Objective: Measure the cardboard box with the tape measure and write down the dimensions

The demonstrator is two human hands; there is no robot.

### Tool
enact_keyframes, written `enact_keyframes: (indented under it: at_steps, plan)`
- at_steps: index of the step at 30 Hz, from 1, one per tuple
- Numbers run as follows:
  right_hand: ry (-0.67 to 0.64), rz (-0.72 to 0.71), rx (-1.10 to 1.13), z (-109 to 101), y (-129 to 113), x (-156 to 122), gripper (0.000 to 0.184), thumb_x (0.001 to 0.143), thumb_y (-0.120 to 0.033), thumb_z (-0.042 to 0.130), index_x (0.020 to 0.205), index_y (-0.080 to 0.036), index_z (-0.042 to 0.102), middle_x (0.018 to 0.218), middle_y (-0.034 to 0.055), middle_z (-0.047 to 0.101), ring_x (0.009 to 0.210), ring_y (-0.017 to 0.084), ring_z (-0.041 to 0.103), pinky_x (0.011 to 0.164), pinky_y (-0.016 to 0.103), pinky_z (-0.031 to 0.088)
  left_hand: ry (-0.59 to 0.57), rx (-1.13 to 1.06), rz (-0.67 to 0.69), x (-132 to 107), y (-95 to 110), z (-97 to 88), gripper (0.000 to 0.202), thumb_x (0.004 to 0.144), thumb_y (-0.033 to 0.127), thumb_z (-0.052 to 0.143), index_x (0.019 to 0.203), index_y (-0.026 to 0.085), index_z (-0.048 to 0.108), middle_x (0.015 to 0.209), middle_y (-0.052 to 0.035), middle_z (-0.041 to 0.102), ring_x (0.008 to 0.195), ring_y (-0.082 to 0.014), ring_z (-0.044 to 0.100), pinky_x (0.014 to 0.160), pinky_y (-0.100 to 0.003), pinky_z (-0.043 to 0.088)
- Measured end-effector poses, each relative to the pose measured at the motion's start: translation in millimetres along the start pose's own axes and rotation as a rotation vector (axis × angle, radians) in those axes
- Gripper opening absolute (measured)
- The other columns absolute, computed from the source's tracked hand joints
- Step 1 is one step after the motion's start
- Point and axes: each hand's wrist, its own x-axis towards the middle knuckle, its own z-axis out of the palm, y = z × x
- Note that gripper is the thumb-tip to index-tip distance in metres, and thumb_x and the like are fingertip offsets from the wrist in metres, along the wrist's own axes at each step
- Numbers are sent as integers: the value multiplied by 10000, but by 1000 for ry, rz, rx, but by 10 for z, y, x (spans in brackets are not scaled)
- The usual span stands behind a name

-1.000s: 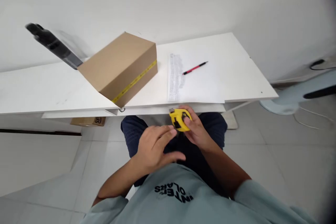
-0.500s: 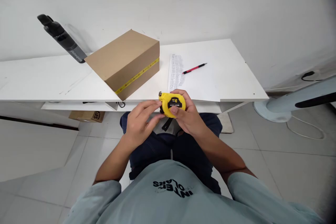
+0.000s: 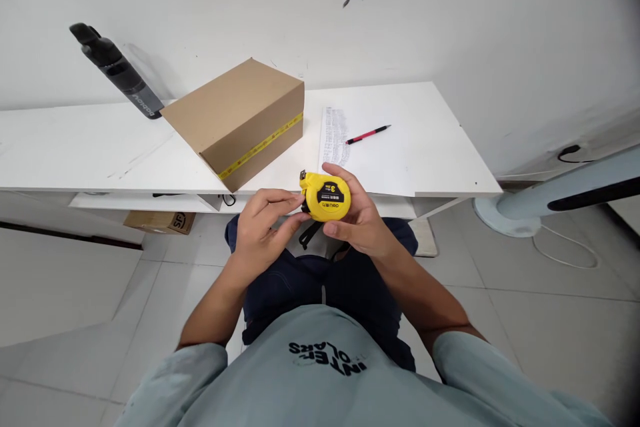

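A yellow tape measure (image 3: 328, 199) with a black label is held up before my body, near the front edge of the white table. My left hand (image 3: 265, 223) pinches its left side, thumb and fingertips at the black part there. Around its right side curl the fingers of my right hand (image 3: 361, 217), with the thumb low by the case. The metal hook (image 3: 303, 175) shows at the upper left of the case, and no blade is drawn out. A black wrist strap (image 3: 310, 233) hangs below it.
On the white table (image 3: 440, 147) stands a cardboard box (image 3: 240, 113) with yellow tape. A black bottle (image 3: 120, 73) is at the left. To the right lie a printed sheet (image 3: 334, 137) and a red-black pen (image 3: 369, 135). Another carton (image 3: 160, 221) sits under the table.
My right thumb has moved down off the label, so more of its lettering shows. The tape measure has shifted slightly left and stays between both hands.
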Motion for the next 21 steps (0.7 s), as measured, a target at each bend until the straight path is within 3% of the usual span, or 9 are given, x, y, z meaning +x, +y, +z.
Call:
enact_keyframes:
  at_steps: [2, 5, 8, 10, 13, 16, 19, 21]
  plan:
    - [-17, -7, -11, -47, -13, -9, 866, 716, -281, 951, 1466, -367, 526, 1297, 40, 720, 1087, 195, 751, 931, 337, 644, -13, -10, 12, 26, -20, -20, 228, 943, 302, 765, 1160, 254, 716, 1074, -50, 759, 991, -174, 742, 873, -339, 637]
    - [-82, 7, -3, -124, -34, 1, 827, 706, -343, 962, 1434, -344, 569, 1175, 28, 751, 988, 182, 769, 847, 297, 650, -34, -23, 14, 138, -79, -105, 371, 948, 398, 752, 1287, 264, 678, 1189, -86, 727, 1060, -195, 716, 944, -378, 614]
    - [-123, 23, -14, -154, -74, 57, 758, 652, -535, 966, 1296, -295, 645, 1057, 28, 761, 793, 166, 762, 589, 221, 605, -208, -58, 10, 307, -134, -221, 352, 998, 424, 674, 1312, 265, 690, 1212, -94, 725, 1064, -192, 707, 951, -364, 588]
    - [-119, 81, -37, -125, -115, 139, 685, 668, -733, 863, 1118, -247, 688, 931, 34, 757, 680, 165, 740, 447, 194, 527, -352, -114, -13, 404, -152, -269, 277, 988, 457, 682, 1166, 259, 757, 1089, -70, 764, 997, -187, 718, 911, -340, 575]
    - [-89, 192, -54, -16, -184, 338, 776, 746, -945, 559, 921, -198, 676, 718, 29, 697, 524, 147, 673, 370, 199, 467, -391, -328, -285, 486, -163, -257, 357, 926, 569, 727, 982, 218, 758, 896, -46, 763, 823, -168, 711, 793, -305, 571]
    - [2, 132, -38, 142, -229, 557, 808, 838, -936, 418, 1070, -204, 671, 725, 0, 671, 444, 91, 598, 382, 192, 457, -297, -664, -664, 539, -187, -210, 491, 844, 658, 775, 971, 190, 695, 790, -14, 703, 674, -124, 648, 669, -265, 563]
    - [-40, 34, -65, 334, -238, 699, 689, 880, -818, 567, 1327, -294, 568, 885, -36, 684, 475, 59, 603, 425, 182, 473, -194, -858, -862, 644, -220, -252, 525, 764, 651, 852, 937, 195, 656, 718, 18, 618, 618, -100, 580, 614, -247, 550]
    - [-94, -42, -124, 458, -237, 763, 663, 839, -697, 740, 1343, -314, 540, 934, -54, 672, 533, 55, 626, 475, 184, 509, -171, -890, -914, 753, -249, -353, 484, 757, 602, 875, 922, 203, 655, 684, 24, 577, 587, -101, 541, 568, -244, 524]
